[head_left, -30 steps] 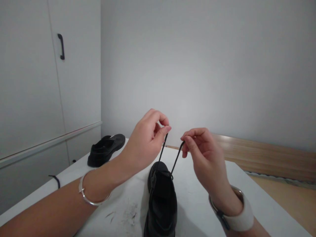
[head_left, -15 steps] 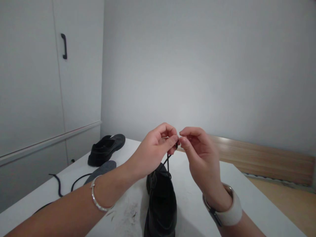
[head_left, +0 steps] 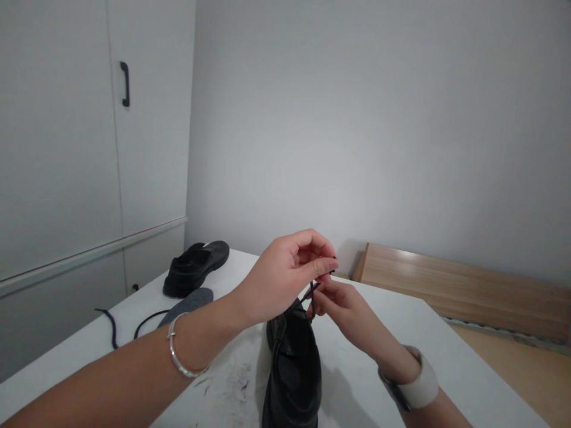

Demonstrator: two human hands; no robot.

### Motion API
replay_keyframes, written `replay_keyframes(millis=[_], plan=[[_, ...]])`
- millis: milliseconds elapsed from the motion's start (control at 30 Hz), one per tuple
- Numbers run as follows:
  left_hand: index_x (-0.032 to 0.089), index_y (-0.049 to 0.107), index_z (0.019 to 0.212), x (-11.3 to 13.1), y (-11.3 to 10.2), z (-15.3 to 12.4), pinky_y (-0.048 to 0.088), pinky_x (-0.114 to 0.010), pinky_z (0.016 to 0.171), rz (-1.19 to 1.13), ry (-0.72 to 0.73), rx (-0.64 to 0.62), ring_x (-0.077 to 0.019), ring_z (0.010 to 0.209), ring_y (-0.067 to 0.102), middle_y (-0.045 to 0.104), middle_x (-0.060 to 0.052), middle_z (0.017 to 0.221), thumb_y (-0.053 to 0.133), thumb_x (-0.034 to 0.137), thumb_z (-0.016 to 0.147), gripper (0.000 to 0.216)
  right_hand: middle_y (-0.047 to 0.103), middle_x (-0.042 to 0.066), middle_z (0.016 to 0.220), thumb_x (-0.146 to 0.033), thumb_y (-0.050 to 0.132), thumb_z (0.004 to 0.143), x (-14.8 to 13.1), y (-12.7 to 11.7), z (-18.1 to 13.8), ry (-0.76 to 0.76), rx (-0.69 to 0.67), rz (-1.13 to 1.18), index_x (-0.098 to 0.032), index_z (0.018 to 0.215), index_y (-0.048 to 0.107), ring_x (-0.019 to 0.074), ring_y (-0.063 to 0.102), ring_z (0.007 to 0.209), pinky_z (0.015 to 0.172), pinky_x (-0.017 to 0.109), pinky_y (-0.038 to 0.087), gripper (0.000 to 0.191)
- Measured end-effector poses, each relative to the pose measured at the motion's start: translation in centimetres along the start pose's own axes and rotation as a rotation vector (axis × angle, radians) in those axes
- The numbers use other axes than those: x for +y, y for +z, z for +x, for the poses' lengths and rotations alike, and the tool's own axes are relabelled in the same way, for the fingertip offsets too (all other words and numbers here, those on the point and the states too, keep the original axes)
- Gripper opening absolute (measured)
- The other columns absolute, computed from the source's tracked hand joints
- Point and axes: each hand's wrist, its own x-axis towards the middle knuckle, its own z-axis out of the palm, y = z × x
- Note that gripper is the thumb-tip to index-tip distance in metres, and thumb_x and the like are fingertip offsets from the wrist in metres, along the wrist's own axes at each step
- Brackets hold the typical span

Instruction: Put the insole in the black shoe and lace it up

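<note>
A black shoe (head_left: 294, 368) stands on the white table with its heel toward me. Dark shoelaces (head_left: 313, 297) rise from its front and cross above it. My left hand (head_left: 294, 270) pinches a lace between thumb and fingers, above the shoe's toe. Lower and just to the right, my right hand (head_left: 339, 303) has its fingers closed around the lace near the shoe; its fingertips are partly hidden. The toe of the shoe is mostly covered by the hands and laces.
A second black shoe (head_left: 194, 267) lies at the table's far left, beside a grey insole (head_left: 190, 302). A loose black lace (head_left: 111, 327) lies on the white table (head_left: 227, 380). Behind stand a wooden board (head_left: 446, 285), a wall and a white cabinet (head_left: 57, 148).
My right hand has moved down and left from beside the left fingertips to the lace close to the shoe. My left hand has shifted slightly right, still pinching the lace.
</note>
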Motion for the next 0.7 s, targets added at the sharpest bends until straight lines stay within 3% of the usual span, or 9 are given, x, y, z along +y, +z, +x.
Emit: replay_keyframes(millis=[233, 400, 500, 600, 700], plan=[[0.015, 0.059, 0.084, -0.2, 0.4, -0.3, 0.052, -0.021, 0.054, -0.018, -0.017, -0.049, -0.0091, 0.057, 0.056, 0.059, 0.003, 0.069, 0.064, 0.017, 0.086, 0.006, 0.059, -0.001, 0.074, -0.048, 0.064, 0.090, -1.9, -0.5, -0.3, -0.149, 0.023, 0.332, -0.019, 0.080, 0.064, 0.0132, 0.054, 0.072, 0.068, 0.026, 0.046, 0.031], [0.016, 0.060, 0.084, 0.2, 0.6, -0.7, 0.052, -0.022, 0.049, 0.029, -0.017, -0.054, -0.0113, 0.058, 0.058, 0.058, 0.003, 0.070, 0.063, 0.019, 0.087, 0.005, 0.057, -0.003, 0.066, -0.045, 0.071, 0.087, -2.7, 0.1, -0.2, -0.149, 0.012, 0.444, -0.019, 0.075, 0.066, 0.0110, 0.051, 0.063, 0.060, 0.024, 0.043, 0.029], [0.016, 0.062, 0.084, 0.3, 0.3, -0.8, 0.053, -0.025, 0.055, 0.120, 0.027, -0.050, -0.0117, 0.058, 0.061, 0.061, 0.003, 0.070, 0.063, 0.018, 0.088, 0.005, 0.060, -0.003, 0.063, -0.041, 0.073, 0.086, -2.5, -0.1, 0.2, -0.156, 0.087, 0.501, -0.020, 0.074, 0.070, 0.0105, 0.052, 0.061, 0.060, 0.024, 0.043, 0.024], [0.015, 0.063, 0.083, -0.1, -0.3, -0.9, 0.050, -0.022, 0.064, 0.214, 0.087, -0.022, -0.0100, 0.064, 0.062, 0.064, 0.003, 0.070, 0.064, 0.014, 0.088, 0.006, 0.066, -0.003, 0.069, -0.037, 0.075, 0.085, -2.0, -0.3, 0.2, -0.149, 0.189, 0.508, -0.023, 0.077, 0.074, 0.0106, 0.056, 0.067, 0.065, 0.023, 0.044, 0.016], [0.015, 0.064, 0.084, -0.7, -0.9, -0.9, 0.047, -0.020, 0.066, 0.249, 0.091, 0.012, -0.0092, 0.069, 0.060, 0.064, 0.003, 0.073, 0.064, 0.015, 0.089, 0.005, 0.072, -0.002, 0.082, -0.036, 0.075, 0.085, -1.8, -0.5, -0.3, -0.167, 0.186, 0.503, -0.027, 0.086, 0.078, 0.0120, 0.062, 0.083, 0.080, 0.024, 0.047, 0.009]])
